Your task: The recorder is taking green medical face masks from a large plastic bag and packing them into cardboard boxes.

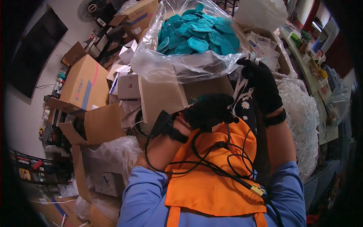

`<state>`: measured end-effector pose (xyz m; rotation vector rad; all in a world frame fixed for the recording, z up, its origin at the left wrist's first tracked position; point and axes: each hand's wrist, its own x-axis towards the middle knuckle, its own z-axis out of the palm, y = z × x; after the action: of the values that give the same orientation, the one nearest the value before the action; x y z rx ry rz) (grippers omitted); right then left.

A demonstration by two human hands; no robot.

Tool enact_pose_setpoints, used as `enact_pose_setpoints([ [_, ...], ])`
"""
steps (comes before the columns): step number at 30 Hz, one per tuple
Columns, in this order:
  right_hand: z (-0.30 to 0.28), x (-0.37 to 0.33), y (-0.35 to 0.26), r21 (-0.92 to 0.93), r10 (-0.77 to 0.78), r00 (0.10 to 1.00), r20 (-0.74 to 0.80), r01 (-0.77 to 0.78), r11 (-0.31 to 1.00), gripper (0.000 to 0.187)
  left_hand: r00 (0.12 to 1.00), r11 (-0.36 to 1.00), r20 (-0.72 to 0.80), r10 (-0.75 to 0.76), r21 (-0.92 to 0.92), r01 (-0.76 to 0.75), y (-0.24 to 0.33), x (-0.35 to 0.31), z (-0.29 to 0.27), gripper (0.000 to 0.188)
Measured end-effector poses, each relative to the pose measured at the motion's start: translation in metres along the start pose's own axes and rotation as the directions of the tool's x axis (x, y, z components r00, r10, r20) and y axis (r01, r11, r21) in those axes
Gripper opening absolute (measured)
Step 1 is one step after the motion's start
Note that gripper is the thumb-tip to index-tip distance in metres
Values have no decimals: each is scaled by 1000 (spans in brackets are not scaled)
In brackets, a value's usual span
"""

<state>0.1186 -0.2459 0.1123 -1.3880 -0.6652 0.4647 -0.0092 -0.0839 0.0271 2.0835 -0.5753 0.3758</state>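
My right hand (pixel 263 85), in a black glove, is raised at the near right corner of a plastic-lined carton, its fingers closed on a bunch of thin white straps (pixel 241 86). Those straps hang down toward my left hand (pixel 210 111), also black-gloved, in front of my orange apron (pixel 215 181). The left fingers are curled round the straps' lower ends; whatever else they hold is hidden. Beyond both hands, a heap of teal folded face masks (pixel 198 34) fills the clear plastic liner (pixel 162 66) of the carton.
Open brown cartons (pixel 89 81) and small white boxes (pixel 128 87) crowd the left. A carton holding plastic wrap (pixel 121 151) stands lower left. At right are a heap of white straps (pixel 298 121) and a cluttered long table (pixel 319 89). Black cables (pixel 204 162) cross my apron.
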Motion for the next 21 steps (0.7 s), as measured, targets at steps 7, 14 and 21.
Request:
enact_pose_setpoints([
  [7, 4, -7, -11, -415, -242, 968, 57, 244, 877, 31, 997, 986, 16, -77, 147, 74, -5, -1, 7, 38],
  [14, 9, -6, -9, -72, -38, 998, -54, 34, 997, 30, 988, 986, -127, -87, 133, 103, 10, -2, 0, 39],
  [21, 7, -8, 1, 22, -48, 998, -50, 49, 999, 33, 976, 985, -219, -5, 168, 42, 8, 1, 6, 34],
])
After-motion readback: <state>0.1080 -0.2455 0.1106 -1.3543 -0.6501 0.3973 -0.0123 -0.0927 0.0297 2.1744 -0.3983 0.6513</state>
